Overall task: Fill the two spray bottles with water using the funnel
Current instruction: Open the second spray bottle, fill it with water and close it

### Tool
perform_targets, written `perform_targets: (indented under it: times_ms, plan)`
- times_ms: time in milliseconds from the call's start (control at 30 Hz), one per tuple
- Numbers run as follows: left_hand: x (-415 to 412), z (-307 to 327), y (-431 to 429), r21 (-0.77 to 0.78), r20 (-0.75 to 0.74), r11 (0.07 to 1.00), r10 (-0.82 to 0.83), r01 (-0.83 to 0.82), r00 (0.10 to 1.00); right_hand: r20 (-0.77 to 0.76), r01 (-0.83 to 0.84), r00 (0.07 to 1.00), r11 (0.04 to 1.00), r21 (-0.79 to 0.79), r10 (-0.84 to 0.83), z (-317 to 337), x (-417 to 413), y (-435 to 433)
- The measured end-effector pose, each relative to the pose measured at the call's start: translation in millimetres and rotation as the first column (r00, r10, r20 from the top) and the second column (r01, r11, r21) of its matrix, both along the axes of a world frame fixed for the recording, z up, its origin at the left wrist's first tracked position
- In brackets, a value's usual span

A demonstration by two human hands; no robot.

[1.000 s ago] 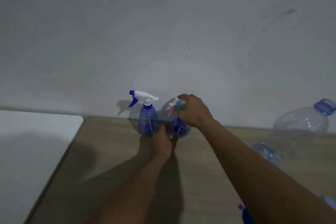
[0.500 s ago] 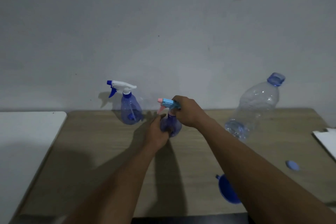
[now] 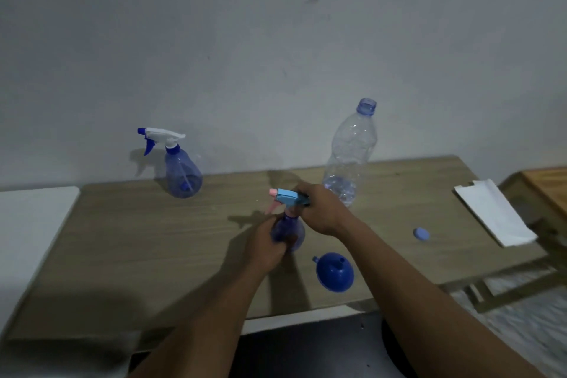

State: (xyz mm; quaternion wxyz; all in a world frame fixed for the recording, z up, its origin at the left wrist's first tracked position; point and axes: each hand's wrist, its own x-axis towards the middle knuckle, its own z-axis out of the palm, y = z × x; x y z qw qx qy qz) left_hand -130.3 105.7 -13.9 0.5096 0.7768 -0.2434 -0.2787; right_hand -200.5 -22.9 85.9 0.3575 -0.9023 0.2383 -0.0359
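Note:
A small blue spray bottle (image 3: pixel 291 232) with a light-blue and pink trigger head stands mid-table. My left hand (image 3: pixel 265 244) grips its round body from the left. My right hand (image 3: pixel 322 212) is closed over its trigger head. A second blue spray bottle (image 3: pixel 183 173) with a white and blue head stands at the back left by the wall. A blue funnel (image 3: pixel 334 272) lies on its side near the front edge, just right of my hands. An uncapped clear water bottle (image 3: pixel 349 153) with a little water stands at the back right.
A blue bottle cap (image 3: pixel 421 234) lies on the wooden table (image 3: pixel 138 248) to the right. A white folded paper (image 3: pixel 494 215) lies at the table's right end. A white surface (image 3: pixel 30 218) adjoins on the left, a wooden frame (image 3: pixel 540 190) on the right.
Both hands have drawn the pink-headed spray bottle away from the wall and the other sprayer, toward the table's middle. The view has tilted down, showing the funnel, cap and paper.

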Motion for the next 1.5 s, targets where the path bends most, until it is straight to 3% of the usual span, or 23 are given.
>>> perform_targets:
  times_ms: [233,367,600,833,1033,1133,1233,1500]
  plan:
    - [-25.8,-9.6,-16.8,0.024,-0.028,0.998,0.065,-0.064,0.997,0.109,0.047,0.992,0.991,0.123,-0.061,-31.9,-26.8,-15.2]
    - [-26.0,-19.1,-17.3,0.040,-0.021,0.996,0.082,-0.081,0.996,0.182,0.155,0.960,0.944,0.292,-0.214,-50.2,-30.2,-6.3]
    - [-20.8,-22.6,-14.4,0.053,0.111,0.997,0.053,-0.060,0.992,0.229,0.261,0.902,0.884,0.387,-0.366,-70.1,-23.9,4.5]
    - [-25.4,-17.2,-11.1,0.033,0.203,0.998,0.049,-0.057,0.978,0.296,0.199,0.891,0.882,0.428,-0.345,-77.0,-22.7,1.6]
    - [-18.0,-27.7,-16.4,0.000,0.078,0.997,0.072,-0.072,0.994,0.327,0.076,0.919,0.910,0.407,-0.222,-79.4,-22.8,-4.0]
    - [-16.1,-32.4,-17.2,-0.020,0.018,0.997,0.071,-0.070,0.997,0.332,0.099,0.901,0.878,0.468,-0.279,-83.6,-24.4,-2.8]
    - [-14.5,-35.5,-15.2,-0.051,0.028,0.998,0.044,-0.043,0.999,0.325,0.161,0.882,0.867,0.472,-0.341,-89.1,-23.0,-1.3]
    - [-13.5,-36.7,-14.7,-0.154,0.019,0.988,0.004,-0.001,1.000,0.376,0.086,0.882,0.882,0.463,-0.283,-94.7,-30.5,-0.2]
